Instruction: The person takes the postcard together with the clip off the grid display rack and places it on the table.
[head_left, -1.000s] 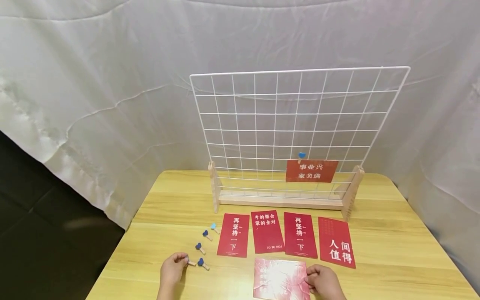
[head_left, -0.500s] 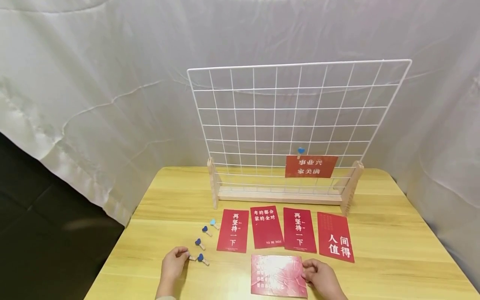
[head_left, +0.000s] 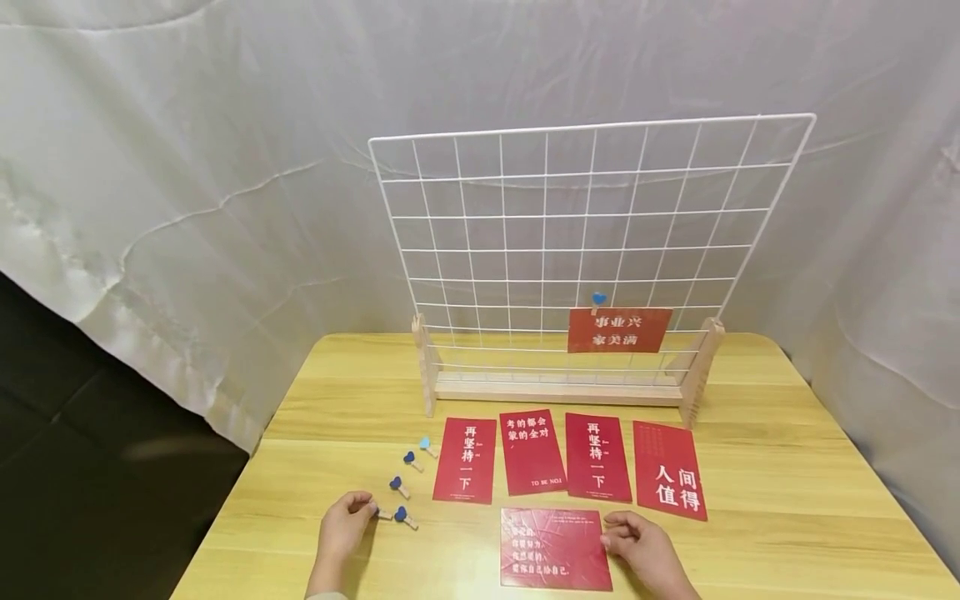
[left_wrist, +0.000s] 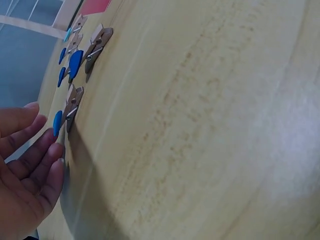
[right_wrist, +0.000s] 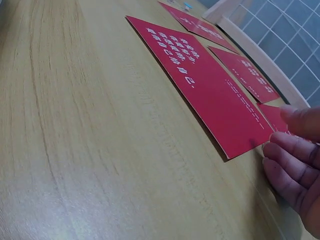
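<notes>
My left hand (head_left: 346, 523) is at the left front of the table. In the left wrist view its thumb stands apart from the fingers (left_wrist: 56, 150), with one fingertip right at the blue heart of a small wooden clothespin (left_wrist: 72, 107). Another dark blue heart clothespin (head_left: 406, 517) lies just to its right. My right hand (head_left: 642, 550) is beside the right edge of a red card (head_left: 555, 550) with white lettering, which lies flat at the front. In the right wrist view its relaxed fingers (right_wrist: 280, 172) come close to the card's corner, with the thumb lifted away from it.
Several red cards (head_left: 465, 461) lie in a row behind. Farther back stands a white wire grid (head_left: 545, 221) on a wooden base (head_left: 558, 390), with a red card (head_left: 619, 330) hung by a light blue heart clothespin (head_left: 598, 298). More clothespins (head_left: 400, 486) lie at left. Pale cloth (head_left: 225, 167) surrounds the table.
The front card has settled flat, its glare has gone and its lettering shows. My right hand's fingers have come off its edge. My left hand stays by the clothespin.
</notes>
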